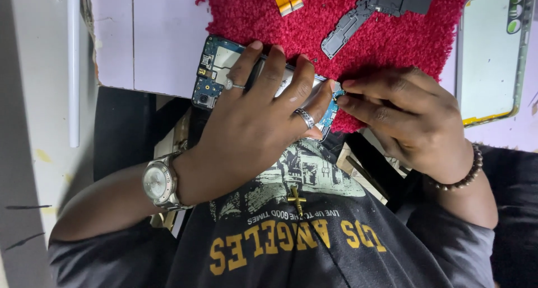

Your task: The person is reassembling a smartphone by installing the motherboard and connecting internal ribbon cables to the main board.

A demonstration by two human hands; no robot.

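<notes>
At frame centre, the left hand (255, 125) clamps down over an opened phone (216, 75) lying on the red mat (336, 19); the right hand (406, 117) pinches the phone's blue circuit board (330, 111) at centre right.

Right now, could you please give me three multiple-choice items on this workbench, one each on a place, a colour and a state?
1. Where does the opened phone lie?
A. at the mat's edge
B. on the floor
C. inside a drawer

2. What colour is the mat?
A. blue
B. red
C. yellow

3. What is the left hand doing?
A. hanging free
B. holding a cup
C. pressing on the phone

Answers: 1 A, it straddles the mat's edge; 2 B, the fuzzy mat is red; 3 C, its fingers lie across the phone while the right hand pinches at its end.
</notes>
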